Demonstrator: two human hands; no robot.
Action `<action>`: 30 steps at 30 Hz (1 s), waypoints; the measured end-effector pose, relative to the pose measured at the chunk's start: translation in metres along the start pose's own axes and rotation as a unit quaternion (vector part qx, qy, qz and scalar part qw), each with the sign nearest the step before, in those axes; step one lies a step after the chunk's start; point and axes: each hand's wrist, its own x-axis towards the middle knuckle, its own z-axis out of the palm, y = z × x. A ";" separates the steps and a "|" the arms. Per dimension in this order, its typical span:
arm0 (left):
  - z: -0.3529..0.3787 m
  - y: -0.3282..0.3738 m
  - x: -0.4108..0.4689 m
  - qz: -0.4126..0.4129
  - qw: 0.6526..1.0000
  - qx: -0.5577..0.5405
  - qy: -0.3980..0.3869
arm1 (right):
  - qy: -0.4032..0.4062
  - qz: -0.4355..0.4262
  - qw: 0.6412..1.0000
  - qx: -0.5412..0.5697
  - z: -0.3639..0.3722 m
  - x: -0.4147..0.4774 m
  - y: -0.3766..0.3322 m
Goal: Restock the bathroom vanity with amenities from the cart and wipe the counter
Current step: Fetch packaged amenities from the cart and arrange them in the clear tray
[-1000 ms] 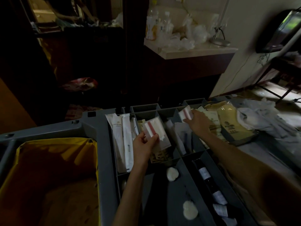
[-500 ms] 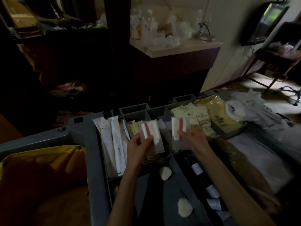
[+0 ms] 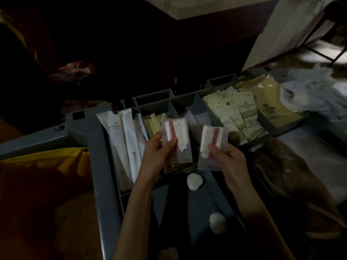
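Nearest me, cotton balls [image 3: 194, 181] lie loose in the cart [image 3: 88, 132], just under my wrists.

My left hand [image 3: 156, 154] pinches the left packet [image 3: 179, 132], thumb on its face and fingers curled behind. My right hand [image 3: 230, 156] pinches the right packet [image 3: 214, 141] the same way. Both hands are curled shut round a packet and hold nothing else. The packets sit side by side and apart, above the middle compartments.

Each packet's long axis runs away from me. The swabs and red strip run along it, and the far ends splay slightly apart.

Wrappers [image 3: 120, 139] lie left of my left hand. Sachets [image 3: 238, 113] lie beyond my right hand, with linen [image 3: 309, 94] farther right.

My read on progress: early, at the picking stage. The vanity is not in view, nothing is restocked, and wiping is not yet begun.
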 end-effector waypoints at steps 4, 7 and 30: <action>0.003 0.003 -0.002 -0.015 1.000 0.000 -0.002 | -0.015 -0.002 1.000 0.001 0.001 -0.001 -0.002; 0.006 0.004 -0.005 -0.015 1.000 0.001 0.023 | -0.029 -0.007 1.000 0.000 0.005 -0.005 -0.004; 0.159 -0.008 -0.172 -0.025 0.991 0.061 -0.119 | 0.172 0.011 0.984 0.052 -0.180 -0.251 -0.028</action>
